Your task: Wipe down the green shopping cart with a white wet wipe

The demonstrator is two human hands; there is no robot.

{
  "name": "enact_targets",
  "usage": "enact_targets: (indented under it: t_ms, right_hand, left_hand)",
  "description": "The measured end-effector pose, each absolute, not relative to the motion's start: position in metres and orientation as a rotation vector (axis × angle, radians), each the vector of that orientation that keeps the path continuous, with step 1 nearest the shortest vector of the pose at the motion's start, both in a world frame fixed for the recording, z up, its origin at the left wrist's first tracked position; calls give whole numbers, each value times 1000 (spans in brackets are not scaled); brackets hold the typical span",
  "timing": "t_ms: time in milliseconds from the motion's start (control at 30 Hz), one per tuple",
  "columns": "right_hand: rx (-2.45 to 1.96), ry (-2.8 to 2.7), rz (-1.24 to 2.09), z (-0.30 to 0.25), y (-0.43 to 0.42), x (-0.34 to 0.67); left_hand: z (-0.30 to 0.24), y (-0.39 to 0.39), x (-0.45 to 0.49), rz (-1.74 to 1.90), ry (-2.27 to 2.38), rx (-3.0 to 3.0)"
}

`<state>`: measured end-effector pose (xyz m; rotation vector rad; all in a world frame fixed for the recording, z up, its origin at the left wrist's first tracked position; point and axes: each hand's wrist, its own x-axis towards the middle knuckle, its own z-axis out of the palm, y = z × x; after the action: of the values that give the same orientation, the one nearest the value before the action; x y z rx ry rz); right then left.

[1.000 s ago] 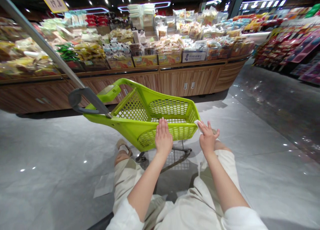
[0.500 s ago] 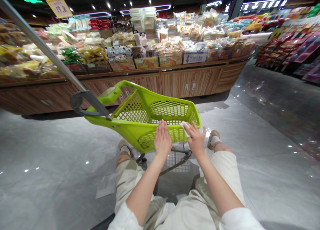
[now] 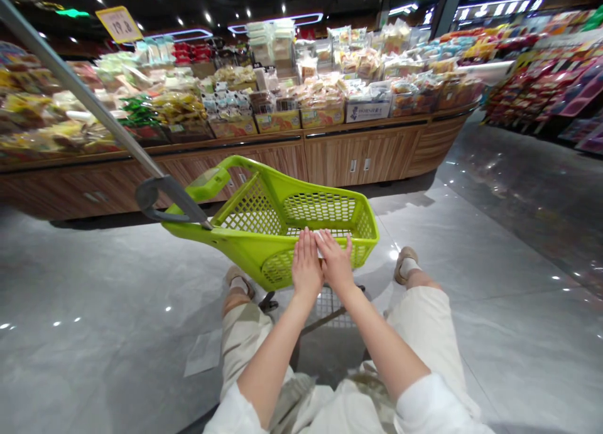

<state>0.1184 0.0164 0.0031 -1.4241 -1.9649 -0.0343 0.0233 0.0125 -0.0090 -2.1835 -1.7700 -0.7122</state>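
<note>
A lime-green shopping cart (image 3: 254, 242) with latticed basket walls stands sideways in front of me. My left hand (image 3: 307, 269) lies flat on the near side of the basket at its rim, fingers stretched out and close together. Right beside it, my right hand (image 3: 336, 265) presses a white wipe (image 3: 320, 253) against the same rim. Most of the wipe is hidden under the fingers, with only a bit of white showing between the two hands. The cart's basket holds nothing that I can see.
Behind the cart runs a wood-panelled display counter (image 3: 367, 151) piled with packaged snacks. A metal pole (image 3: 89, 95) with a grey hook-shaped part (image 3: 164, 198) slants across the left to the cart. More racks (image 3: 527, 88) stand at right. Shiny grey floor (image 3: 117, 308) surrounds my legs.
My right hand has slid left along the rim with the wipe, from near the basket's right end to beside my left hand. My left hand has stayed in place.
</note>
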Motion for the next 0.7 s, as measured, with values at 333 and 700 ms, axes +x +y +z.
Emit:
enact_targets:
  t_ms: [333,700]
  right_hand:
    - [-1742,-1611,-207,-35,1,236]
    - [-1459,-1984,-33,3,9,134]
  left_hand:
    - [-10,13,28,-769,-1776,-2196]
    - [-10,13,23,-711,-1750,-2185]
